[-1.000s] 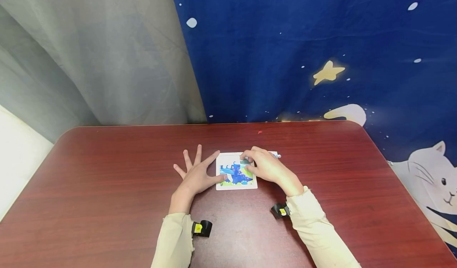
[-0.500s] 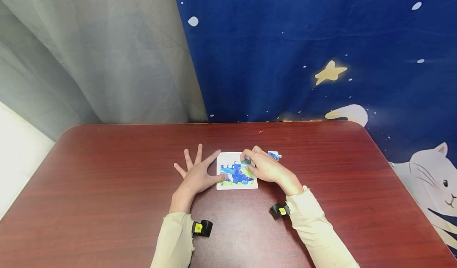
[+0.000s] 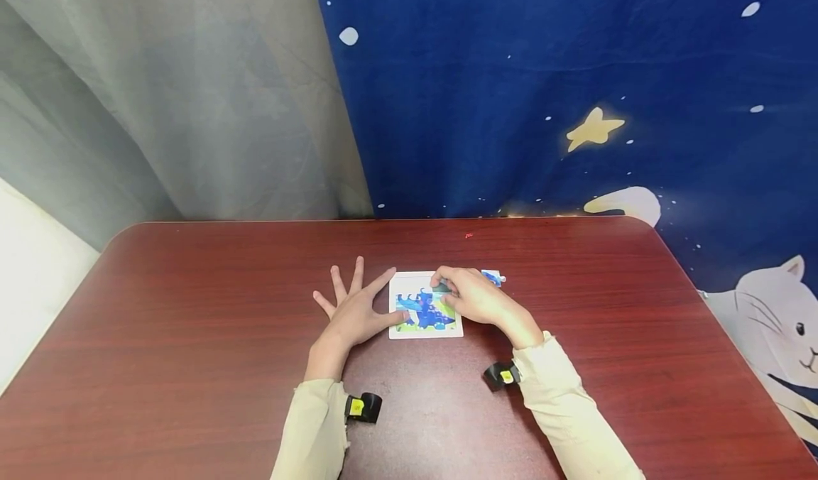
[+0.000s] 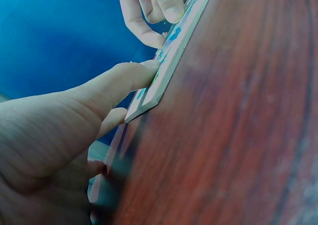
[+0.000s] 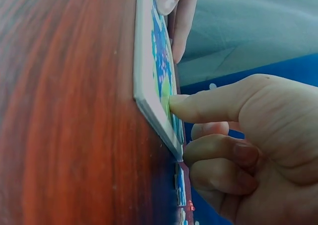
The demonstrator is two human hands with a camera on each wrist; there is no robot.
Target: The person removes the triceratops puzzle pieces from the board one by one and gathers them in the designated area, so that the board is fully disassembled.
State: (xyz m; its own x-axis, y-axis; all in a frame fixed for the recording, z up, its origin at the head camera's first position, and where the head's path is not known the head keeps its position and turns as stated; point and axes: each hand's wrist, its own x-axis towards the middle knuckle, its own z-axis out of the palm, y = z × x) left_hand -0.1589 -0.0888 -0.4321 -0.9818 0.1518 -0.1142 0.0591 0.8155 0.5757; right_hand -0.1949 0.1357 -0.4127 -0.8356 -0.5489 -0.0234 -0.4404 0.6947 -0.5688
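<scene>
A small jigsaw puzzle in a white frame [image 3: 427,335] lies on the table, its picture showing a blue dinosaur on green. The top strip of the tray is bare white. My left hand [image 3: 354,320] has its fingers spread, thumb resting on the picture's left side and index fingertip at the frame's top left corner. My right hand [image 3: 479,299] bends over the upper right part, thumb and index finger on either side of a puzzle piece [image 3: 441,287] there. In the right wrist view its other fingers [image 5: 218,173] are curled in.
A loose blue-and-white puzzle piece [image 3: 491,277] lies just beyond the right hand. A tiny red bit [image 3: 469,236] is near the far edge of the brown table [image 3: 224,338]. Grey and blue curtains [image 3: 460,96] hang behind it.
The hands and the frame hold nearly the same place. The right hand's fingers have shifted slightly, and more of the loose puzzle piece shows beyond it than a second ago.
</scene>
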